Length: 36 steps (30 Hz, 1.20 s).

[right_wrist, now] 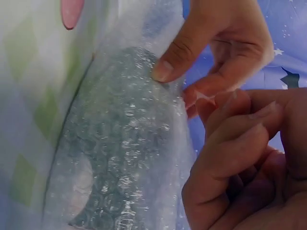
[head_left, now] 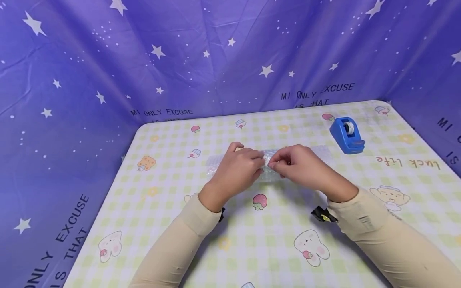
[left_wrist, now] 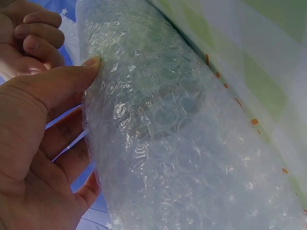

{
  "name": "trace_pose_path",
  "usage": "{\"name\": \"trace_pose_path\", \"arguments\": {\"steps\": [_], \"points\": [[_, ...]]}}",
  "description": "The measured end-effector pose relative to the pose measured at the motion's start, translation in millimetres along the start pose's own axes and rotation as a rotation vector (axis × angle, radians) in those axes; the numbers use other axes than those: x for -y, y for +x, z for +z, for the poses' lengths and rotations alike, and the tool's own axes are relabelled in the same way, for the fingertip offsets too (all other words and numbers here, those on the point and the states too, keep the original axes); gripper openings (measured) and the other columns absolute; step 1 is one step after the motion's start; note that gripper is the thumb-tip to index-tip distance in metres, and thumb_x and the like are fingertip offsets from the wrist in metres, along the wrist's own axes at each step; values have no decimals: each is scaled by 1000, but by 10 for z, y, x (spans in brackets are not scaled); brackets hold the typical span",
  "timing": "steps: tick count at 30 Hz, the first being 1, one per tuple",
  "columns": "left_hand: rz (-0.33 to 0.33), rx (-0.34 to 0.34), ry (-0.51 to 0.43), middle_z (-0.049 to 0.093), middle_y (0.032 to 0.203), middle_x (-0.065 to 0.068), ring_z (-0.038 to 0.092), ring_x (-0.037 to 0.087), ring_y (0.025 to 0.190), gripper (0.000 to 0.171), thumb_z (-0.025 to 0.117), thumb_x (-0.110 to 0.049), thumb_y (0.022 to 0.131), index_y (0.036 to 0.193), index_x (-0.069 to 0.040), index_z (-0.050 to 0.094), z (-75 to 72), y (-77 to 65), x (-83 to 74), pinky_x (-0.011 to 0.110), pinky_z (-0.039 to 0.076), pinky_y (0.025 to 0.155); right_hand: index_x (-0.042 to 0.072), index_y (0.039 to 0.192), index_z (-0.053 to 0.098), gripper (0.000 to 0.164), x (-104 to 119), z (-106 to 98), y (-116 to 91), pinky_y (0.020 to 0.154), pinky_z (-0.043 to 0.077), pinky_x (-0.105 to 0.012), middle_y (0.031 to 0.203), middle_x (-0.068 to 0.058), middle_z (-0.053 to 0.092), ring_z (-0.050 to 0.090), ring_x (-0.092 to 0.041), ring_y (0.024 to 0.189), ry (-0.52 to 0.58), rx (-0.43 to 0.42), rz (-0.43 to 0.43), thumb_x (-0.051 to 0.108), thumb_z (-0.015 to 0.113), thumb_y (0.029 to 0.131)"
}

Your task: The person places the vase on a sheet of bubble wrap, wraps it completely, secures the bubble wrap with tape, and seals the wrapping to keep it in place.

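Observation:
A bundle of clear bubble wrap (head_left: 271,175) lies crosswise on the table between both hands. Through its layers a greenish rounded shape (right_wrist: 117,120) shows in the right wrist view, its kind hidden by the bubbles. My left hand (head_left: 239,168) grips the wrap's far edge, the thumb pressed on top and the fingers behind it, as the left wrist view shows. Close beside it is my right hand (head_left: 299,164), its fingers curled and the thumb meeting the index finger at the wrap's edge. I cannot tell whether something thin is pinched there.
A blue tape dispenser (head_left: 347,137) with a roll of tape stands at the back right. The table wears a green-checked cloth (head_left: 162,224) with cartoon prints. Purple curtains (head_left: 216,52) with stars hang behind and at both sides.

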<state>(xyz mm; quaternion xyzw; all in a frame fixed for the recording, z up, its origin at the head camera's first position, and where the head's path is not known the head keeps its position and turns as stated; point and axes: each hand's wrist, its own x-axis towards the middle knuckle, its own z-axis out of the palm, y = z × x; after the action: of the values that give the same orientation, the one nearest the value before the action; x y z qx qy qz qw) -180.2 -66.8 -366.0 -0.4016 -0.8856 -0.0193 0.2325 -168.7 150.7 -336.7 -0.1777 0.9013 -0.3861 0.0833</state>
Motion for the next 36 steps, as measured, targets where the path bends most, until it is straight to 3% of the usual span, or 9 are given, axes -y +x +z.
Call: {"name": "trace_pose_path", "arguments": {"steps": [9,13,25,33,36], "points": [[-4,5,-3,75,120,-9,70,8,108,9,80,-21,86,95,-23,80,-10,-5,2,43,40,104,12,95,78,18,-42,64,40,50,45,-31,66,0,66,56,-17,52,5,2,60,24,65,99],[-4,1,-4,75,119,-10,70,8,107,8,81,-21,86,94,-23,80,-11,-4,-1,43,40,104,14,86,77,21,-74,101,58,51,45,-30,64,1,67,57,-18,52,-18,-23,82,28,66,98],[-9,-1,-10,75,121,-9,71,7,107,13,83,-23,85,98,-24,81,-15,-4,-5,44,39,105,17,70,75,28,-114,219,84,52,43,-30,58,0,68,55,-15,48,-102,-152,44,29,71,95],[-10,-9,-16,76,122,-9,73,7,105,11,82,-22,85,95,-24,80,-20,-1,-9,44,40,105,19,63,70,30,-104,247,72,53,40,-31,54,9,61,51,-14,48,-169,-198,16,26,71,92],[-11,-19,-15,78,111,-9,73,7,95,8,82,-22,85,91,-22,77,-13,2,-9,44,40,105,19,61,69,33,-121,257,71,55,39,-32,56,8,61,51,-15,51,-193,-202,13,28,73,93]]}}
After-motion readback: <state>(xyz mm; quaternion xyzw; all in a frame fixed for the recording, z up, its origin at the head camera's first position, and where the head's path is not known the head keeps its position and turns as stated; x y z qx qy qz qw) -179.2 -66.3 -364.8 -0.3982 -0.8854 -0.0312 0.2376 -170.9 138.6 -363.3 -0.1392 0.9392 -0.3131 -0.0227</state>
